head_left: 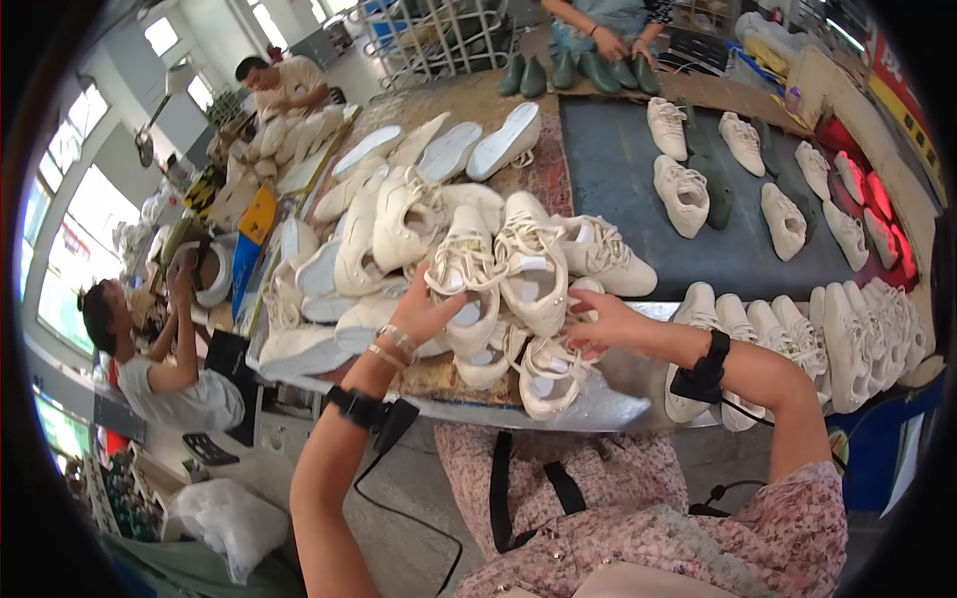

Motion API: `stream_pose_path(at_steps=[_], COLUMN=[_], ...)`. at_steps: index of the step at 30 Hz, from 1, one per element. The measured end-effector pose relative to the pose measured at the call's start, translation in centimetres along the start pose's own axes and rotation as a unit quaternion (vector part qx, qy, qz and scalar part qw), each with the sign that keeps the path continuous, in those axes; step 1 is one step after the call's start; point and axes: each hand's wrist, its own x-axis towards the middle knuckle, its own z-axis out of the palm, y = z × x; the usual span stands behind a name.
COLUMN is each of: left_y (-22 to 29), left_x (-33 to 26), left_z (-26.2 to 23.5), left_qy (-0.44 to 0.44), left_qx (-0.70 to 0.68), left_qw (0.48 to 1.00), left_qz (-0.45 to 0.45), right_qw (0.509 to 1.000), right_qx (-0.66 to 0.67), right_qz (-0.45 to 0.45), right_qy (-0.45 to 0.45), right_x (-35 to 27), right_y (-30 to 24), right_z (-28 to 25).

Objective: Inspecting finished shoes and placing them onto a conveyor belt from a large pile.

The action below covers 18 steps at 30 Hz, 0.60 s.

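Note:
My left hand (427, 311) is closed on the side of a cream lace-up sneaker (467, 244), its thumb by the opening. Beside that shoe is a matching sneaker (533, 239), toe pointing away from me. My right hand (606, 321) is at this second shoe's heel with its fingers curled in; part of the grip is hidden. Below and between the hands, two more sneakers are partly covered, one of them a laced sneaker (548, 377) at the table edge. Farther off, a heap of cream sneakers (384, 224) lies in mixed directions, several with pale soles showing.
On the right, a dark conveyor belt (618, 189) carries spaced sneakers and green shoe lasts (720, 194) toward a red-lit opening (887, 214). A tight row of sneakers (847, 339) stands along the near right edge. Co-workers sit at left; another person's hands (623, 48) handle green lasts at the far end.

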Motion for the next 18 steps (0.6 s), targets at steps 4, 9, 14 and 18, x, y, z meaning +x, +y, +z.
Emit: stream_pose_path(at_steps=[4, 9, 14, 18], left_y=[1.1, 3.3, 5.2, 8.5], left_x=[0.0, 1.0, 1.0, -0.6], left_z=[-3.7, -4.7, 1.3, 6.9], left_qy=[0.109, 0.179, 0.127, -0.001], left_qx=[0.141, 0.241, 0.376, 0.456], left_qw=[0.984, 0.953, 0.882, 0.823], left_qz=[-0.002, 0.036, 0.253, 0.339], right_qw=[0.999, 0.863, 0.851, 0.917], right_qx=[-0.04, -0.426, -0.473, -0.346], right_qz=[-0.029, -0.159, -0.051, -0.097], right_qy=[0.0, 0.222, 0.222, 0.172], right_x=[3.3, 8.0, 11.9, 10.9], right_y=[1.4, 3.1, 6.5, 4.1], right_z=[-4.7, -11.3, -12.4, -12.0])
